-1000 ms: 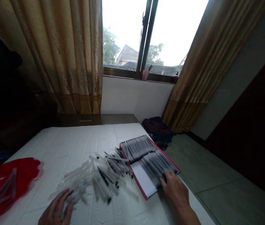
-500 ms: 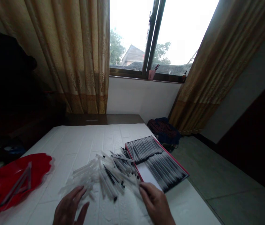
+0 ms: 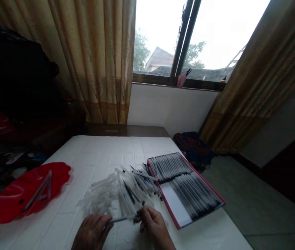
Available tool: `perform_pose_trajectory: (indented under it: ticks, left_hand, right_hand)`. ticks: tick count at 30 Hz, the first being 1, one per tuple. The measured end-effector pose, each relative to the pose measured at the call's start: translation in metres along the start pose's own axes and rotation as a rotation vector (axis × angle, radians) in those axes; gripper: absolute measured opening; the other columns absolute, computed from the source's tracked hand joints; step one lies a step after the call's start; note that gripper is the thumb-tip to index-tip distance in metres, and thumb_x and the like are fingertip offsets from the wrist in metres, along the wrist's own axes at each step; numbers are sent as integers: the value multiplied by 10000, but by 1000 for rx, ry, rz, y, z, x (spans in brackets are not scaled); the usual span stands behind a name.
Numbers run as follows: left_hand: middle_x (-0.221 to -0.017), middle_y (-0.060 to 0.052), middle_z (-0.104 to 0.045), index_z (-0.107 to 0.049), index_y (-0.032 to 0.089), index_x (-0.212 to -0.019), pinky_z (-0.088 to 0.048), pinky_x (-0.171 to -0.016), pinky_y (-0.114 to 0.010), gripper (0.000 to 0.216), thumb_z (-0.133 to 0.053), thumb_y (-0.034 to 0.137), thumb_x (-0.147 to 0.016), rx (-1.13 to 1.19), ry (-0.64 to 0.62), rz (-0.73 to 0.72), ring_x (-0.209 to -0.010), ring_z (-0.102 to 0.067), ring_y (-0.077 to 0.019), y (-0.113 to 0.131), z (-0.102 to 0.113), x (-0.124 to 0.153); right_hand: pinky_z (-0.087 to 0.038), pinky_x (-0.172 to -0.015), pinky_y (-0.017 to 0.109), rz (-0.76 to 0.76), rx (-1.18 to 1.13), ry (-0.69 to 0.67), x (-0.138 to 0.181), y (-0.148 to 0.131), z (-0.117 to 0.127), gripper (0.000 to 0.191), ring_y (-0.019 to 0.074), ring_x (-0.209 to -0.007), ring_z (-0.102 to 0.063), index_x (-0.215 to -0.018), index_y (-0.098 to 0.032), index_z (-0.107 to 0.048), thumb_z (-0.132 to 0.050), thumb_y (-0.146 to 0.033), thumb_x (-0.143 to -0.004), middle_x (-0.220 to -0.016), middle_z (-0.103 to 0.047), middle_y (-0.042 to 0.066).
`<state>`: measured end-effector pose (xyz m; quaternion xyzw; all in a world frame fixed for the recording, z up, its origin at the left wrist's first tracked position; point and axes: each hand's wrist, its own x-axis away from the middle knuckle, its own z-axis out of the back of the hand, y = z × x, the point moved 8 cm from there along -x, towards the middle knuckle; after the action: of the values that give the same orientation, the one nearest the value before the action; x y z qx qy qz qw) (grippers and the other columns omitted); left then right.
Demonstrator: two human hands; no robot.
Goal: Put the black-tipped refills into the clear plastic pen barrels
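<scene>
Between my two hands, level above the near part of the table, is a slim pen-like stick [image 3: 123, 219], partly clear and partly dark. My left hand [image 3: 92, 229] pinches its left end, and the fingers of my right hand [image 3: 151, 222] close on the right end. Just beyond them lies a loose heap of similar sticks [image 3: 130, 192] with dark tips. Clear plastic tubes [image 3: 100, 194] make up the heap's left side. Right of the heap, a red-edged shallow box [image 3: 178, 205] holds two rows of the sticks; its white bottom shows at the near left corner.
A red scalloped plate [image 3: 5, 203] with a few clear pieces in it rests on the left of the white table [image 3: 105, 149]. Dark clutter fills the far left. Folded cloth [image 3: 194, 147] lies past the table's right edge, below the window.
My hands have come closer together, and a stick is now held between them. Before, the left hand was spread at the tubes and the right was beside the box. The view has shifted left.
</scene>
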<state>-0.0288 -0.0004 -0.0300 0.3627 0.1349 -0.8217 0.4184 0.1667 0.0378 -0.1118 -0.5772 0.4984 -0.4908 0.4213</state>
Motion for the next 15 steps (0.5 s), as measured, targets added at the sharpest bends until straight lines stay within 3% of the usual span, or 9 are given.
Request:
perform_pose_trajectory:
  ticks: [5,15]
  left_hand:
    - [-780,5,-687,-609,248,-962,-495,-715,-243,266,-379,382,-956,-30,-13,3,-719,-650,-134,2,2,-3]
    - [-768,4,-680,-604,253,-961,-503,-693,-237,222,-409,358,-949,6,-12,14,-702,-647,-131,2,1,0]
  right_hand:
    - [-328,-387,179,59,34,41,3,0,-2,544,69,-372,-452,-568,-162,-570,-541,-674,-748,-503,-602,3]
    - [-394,-422,203,104,93,57,4,-3,0,469,97,-414,-498,-601,-164,-621,-610,-615,-728,-540,-620,10]
